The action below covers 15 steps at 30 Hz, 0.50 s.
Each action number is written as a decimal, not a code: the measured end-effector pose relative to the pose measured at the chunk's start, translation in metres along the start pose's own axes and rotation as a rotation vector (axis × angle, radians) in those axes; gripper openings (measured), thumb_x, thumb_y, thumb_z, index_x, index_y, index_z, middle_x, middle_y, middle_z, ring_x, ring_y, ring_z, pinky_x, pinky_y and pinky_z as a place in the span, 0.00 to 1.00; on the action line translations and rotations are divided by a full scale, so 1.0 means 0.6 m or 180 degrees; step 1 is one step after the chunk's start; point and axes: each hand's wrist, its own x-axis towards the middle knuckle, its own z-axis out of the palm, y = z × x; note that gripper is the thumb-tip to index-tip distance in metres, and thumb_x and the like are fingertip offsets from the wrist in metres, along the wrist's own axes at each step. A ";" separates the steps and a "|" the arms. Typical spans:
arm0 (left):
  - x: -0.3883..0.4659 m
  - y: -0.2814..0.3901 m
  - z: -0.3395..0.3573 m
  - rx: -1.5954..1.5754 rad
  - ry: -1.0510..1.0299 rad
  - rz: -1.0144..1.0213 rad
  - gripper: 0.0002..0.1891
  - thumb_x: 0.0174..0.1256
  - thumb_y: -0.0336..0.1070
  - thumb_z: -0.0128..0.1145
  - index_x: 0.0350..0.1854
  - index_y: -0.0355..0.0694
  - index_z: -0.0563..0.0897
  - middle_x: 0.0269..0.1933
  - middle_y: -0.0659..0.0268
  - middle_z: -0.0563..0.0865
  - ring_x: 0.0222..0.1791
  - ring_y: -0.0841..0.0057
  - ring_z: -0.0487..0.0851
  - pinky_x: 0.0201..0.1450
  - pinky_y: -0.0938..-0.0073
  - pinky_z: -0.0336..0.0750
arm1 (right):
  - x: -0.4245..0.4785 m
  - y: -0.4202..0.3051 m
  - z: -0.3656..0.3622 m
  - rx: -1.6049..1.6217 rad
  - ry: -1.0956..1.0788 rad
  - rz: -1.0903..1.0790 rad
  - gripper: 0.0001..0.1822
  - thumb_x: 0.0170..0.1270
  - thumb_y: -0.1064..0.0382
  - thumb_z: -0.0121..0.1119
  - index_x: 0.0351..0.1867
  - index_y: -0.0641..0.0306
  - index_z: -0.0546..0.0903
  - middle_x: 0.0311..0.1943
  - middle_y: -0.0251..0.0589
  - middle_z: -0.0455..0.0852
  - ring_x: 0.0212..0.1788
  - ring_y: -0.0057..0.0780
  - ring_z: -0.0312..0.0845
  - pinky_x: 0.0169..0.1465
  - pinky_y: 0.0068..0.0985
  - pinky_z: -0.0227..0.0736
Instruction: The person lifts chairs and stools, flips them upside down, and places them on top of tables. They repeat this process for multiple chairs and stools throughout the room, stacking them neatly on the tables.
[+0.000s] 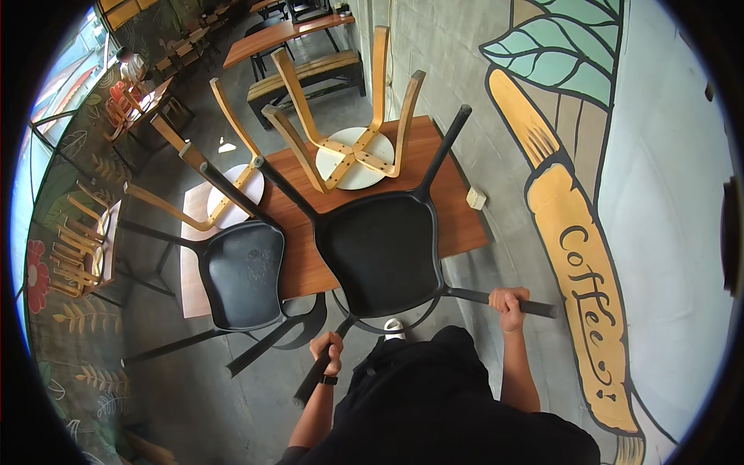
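A black plastic chair [381, 250] is upside down at the near side of a reddish-brown wooden table [465, 232], its seat's underside facing up. My left hand [327, 351] is wrapped around one of its near legs. Around the other near leg, my right hand [510, 308] is closed, next to the wall. The chair's curved backrest hangs below the table's near edge, above my shoe. To the left, a second black chair [244, 273] rests upturned on the same table. Behind them are two inverted wooden stools with round white seats, one on the left [247, 180] and one on the right [363, 136].
A concrete wall [433, 75] with a painted sign [587, 279] runs close on my right. Beyond the table is a wooden bench [302, 75], with another table [290, 36] behind it. Upturned stools [78, 256] stand on a table at left. A person [133, 67] is far back.
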 end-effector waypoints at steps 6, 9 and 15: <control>0.047 -0.013 0.013 0.0149 -0.0171 0.0026 0.30 0.66 0.58 0.53 0.15 0.38 0.64 0.12 0.71 0.66 0.12 0.84 0.64 0.16 0.80 0.54 | 0.050 0.022 -0.017 -0.0139 0.0094 0.0084 0.26 0.66 0.60 0.48 0.08 0.58 0.58 0.07 0.31 0.58 0.12 0.21 0.51 0.22 0.25 0.53; 0.061 -0.025 0.007 0.0089 -0.0188 -0.0004 0.31 0.66 0.60 0.54 0.15 0.38 0.64 0.12 0.71 0.66 0.12 0.84 0.64 0.16 0.80 0.54 | 0.056 0.029 -0.019 -0.0113 0.0079 0.0082 0.26 0.67 0.60 0.48 0.08 0.58 0.59 0.08 0.31 0.58 0.12 0.21 0.52 0.23 0.25 0.54; 0.068 -0.022 0.011 0.0018 -0.0105 -0.0036 0.32 0.65 0.63 0.55 0.15 0.39 0.63 0.12 0.72 0.65 0.12 0.85 0.63 0.16 0.81 0.53 | 0.056 0.035 -0.013 -0.0047 0.0188 -0.0017 0.26 0.67 0.60 0.48 0.08 0.57 0.58 0.07 0.31 0.58 0.12 0.21 0.52 0.23 0.25 0.55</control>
